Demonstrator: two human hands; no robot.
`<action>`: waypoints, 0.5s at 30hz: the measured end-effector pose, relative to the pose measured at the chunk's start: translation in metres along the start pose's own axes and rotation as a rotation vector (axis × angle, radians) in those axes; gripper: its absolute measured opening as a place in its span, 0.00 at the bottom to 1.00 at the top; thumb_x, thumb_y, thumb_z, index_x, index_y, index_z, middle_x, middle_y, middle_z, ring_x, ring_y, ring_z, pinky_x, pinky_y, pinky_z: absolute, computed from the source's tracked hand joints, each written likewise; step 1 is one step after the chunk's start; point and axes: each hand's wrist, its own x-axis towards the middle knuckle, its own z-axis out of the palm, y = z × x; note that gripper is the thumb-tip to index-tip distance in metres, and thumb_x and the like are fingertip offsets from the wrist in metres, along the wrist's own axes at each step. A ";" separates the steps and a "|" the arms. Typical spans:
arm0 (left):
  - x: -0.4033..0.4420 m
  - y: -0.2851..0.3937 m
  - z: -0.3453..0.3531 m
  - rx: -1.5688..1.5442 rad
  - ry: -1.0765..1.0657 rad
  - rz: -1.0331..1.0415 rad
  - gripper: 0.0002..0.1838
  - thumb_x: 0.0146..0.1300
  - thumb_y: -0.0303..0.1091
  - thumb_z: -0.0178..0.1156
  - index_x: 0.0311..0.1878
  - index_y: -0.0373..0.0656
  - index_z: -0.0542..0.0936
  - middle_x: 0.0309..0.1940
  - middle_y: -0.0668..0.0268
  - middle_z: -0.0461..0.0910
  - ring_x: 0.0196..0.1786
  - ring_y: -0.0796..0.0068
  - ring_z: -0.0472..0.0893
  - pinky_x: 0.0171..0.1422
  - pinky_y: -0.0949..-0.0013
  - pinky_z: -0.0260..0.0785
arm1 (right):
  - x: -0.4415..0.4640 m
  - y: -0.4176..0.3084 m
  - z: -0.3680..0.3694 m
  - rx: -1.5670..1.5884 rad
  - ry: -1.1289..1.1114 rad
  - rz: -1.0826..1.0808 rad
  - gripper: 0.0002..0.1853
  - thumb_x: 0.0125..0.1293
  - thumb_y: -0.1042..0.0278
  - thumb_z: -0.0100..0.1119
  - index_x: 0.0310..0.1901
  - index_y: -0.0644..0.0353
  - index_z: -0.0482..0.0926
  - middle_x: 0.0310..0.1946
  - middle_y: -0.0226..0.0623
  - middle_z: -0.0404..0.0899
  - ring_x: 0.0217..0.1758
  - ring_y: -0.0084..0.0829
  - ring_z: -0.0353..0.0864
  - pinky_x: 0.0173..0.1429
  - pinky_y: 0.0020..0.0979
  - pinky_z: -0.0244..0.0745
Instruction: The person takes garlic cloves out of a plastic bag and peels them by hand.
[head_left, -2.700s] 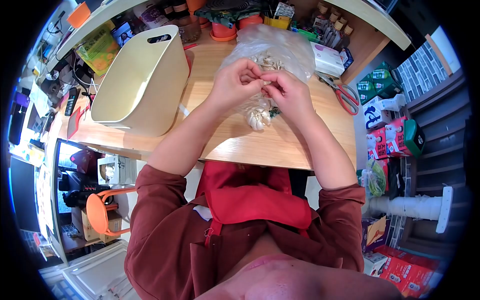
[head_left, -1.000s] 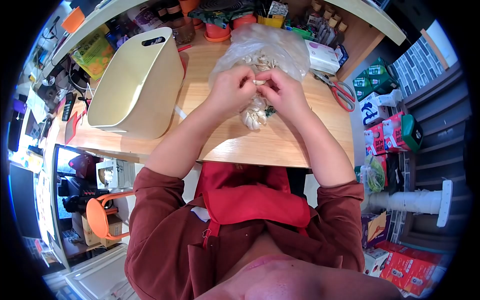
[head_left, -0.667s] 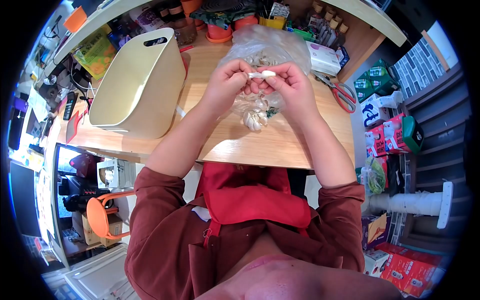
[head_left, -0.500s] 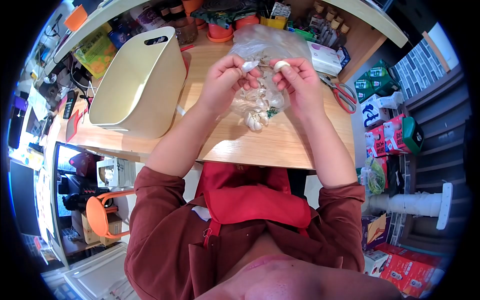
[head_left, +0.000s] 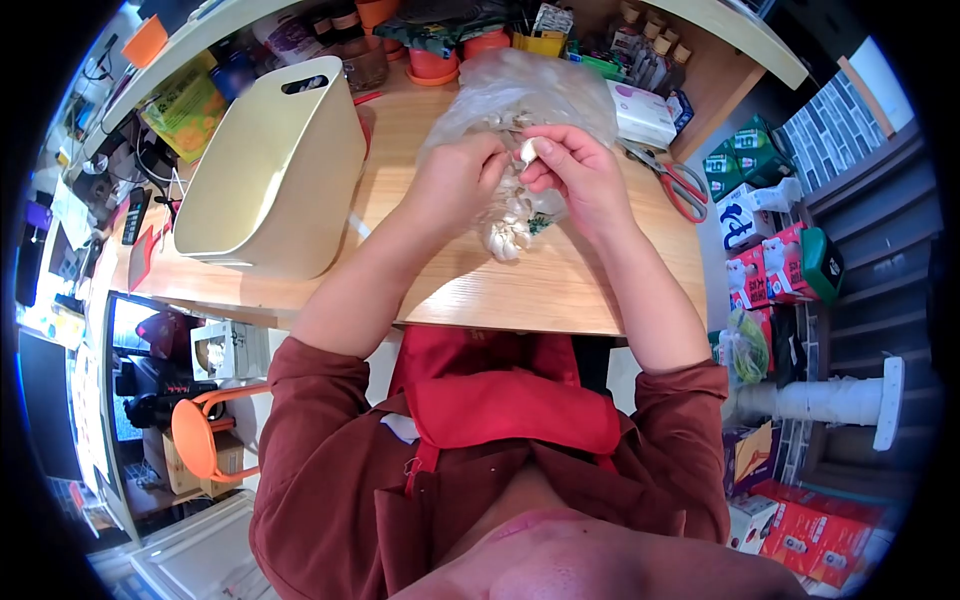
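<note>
Between the thumb and fingertips of my right hand is a pale garlic clove. My left hand is closed right beside it, its fingertips curled in toward the clove; whatever they pinch is hidden. Below the hands, a garlic bulb with its cloves showing lies on the wooden table. Loose papery garlic skins are scattered just above the bulb. Behind my hands spreads a clear plastic bag, partly under the skins.
A tall cream bin stands on the table to the left. Red-handled scissors lie at the right edge near a white box. Small corked bottles and orange pots line the back. An orange chair is at lower left.
My hands have come together, the left turning inward and slightly down. The white skin seen in my left fingers is now out of sight. The clove has moved left with my right hand.
</note>
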 end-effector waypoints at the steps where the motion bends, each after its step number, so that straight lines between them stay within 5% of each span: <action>1: 0.000 0.001 0.000 -0.014 0.002 -0.023 0.07 0.59 0.31 0.55 0.35 0.39 0.77 0.25 0.52 0.77 0.30 0.55 0.77 0.35 0.61 0.69 | 0.000 0.001 -0.001 -0.012 -0.002 -0.004 0.11 0.65 0.71 0.53 0.46 0.66 0.74 0.32 0.35 0.77 0.30 0.21 0.77 0.33 0.20 0.74; 9: -0.001 0.009 -0.006 -0.271 -0.082 -0.052 0.10 0.59 0.35 0.59 0.33 0.36 0.77 0.21 0.65 0.74 0.24 0.79 0.71 0.29 0.72 0.66 | -0.001 0.001 0.002 -0.114 0.018 0.023 0.09 0.65 0.68 0.54 0.43 0.63 0.74 0.26 0.27 0.72 0.23 0.15 0.68 0.27 0.16 0.65; 15: -0.001 0.010 -0.003 -0.175 -0.095 -0.008 0.10 0.58 0.34 0.59 0.34 0.36 0.77 0.21 0.63 0.75 0.24 0.77 0.72 0.29 0.71 0.66 | 0.000 0.006 0.002 -0.157 0.007 0.056 0.08 0.64 0.68 0.55 0.42 0.62 0.74 0.26 0.26 0.73 0.24 0.14 0.68 0.28 0.16 0.65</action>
